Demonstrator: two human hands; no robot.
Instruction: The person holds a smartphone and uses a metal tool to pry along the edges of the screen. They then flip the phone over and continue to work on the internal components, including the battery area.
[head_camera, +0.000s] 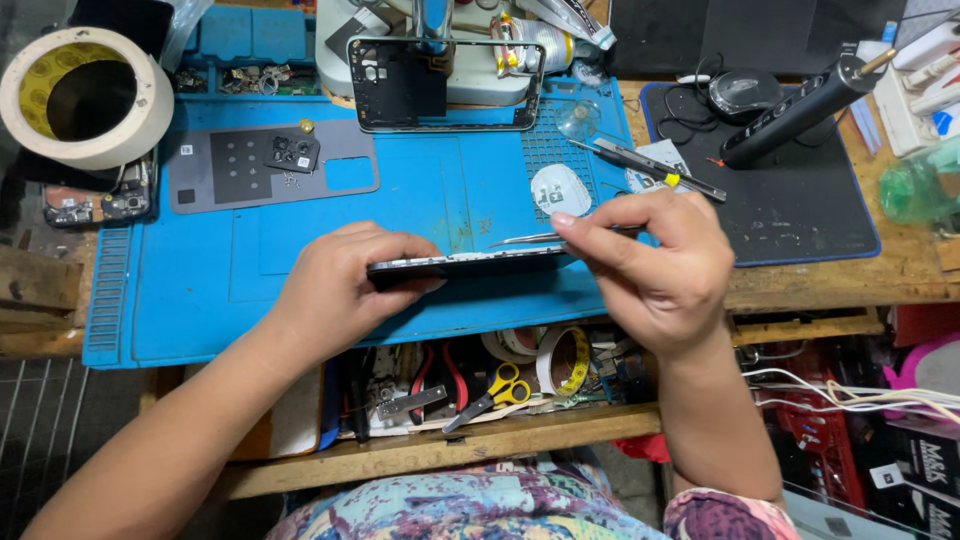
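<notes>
My left hand (340, 285) grips the left end of a dark phone body (470, 264) held edge-on above the blue work mat (200, 280). My right hand (650, 265) pinches metal tweezers (525, 240) and also steadies the phone's right end. The tweezer tips lie along the phone's upper edge, pointing left. A black phone frame (400, 85) rests at the mat's far side, under a microscope stand.
A tape roll (85, 95) stands far left. A grey magnetic pad (250, 165) holds a small camera part. A screwdriver (650, 165), black mouse pad (800, 210) and electric screwdriver (800, 110) are right. An open drawer below holds yellow-handled scissors (495, 392) and tape.
</notes>
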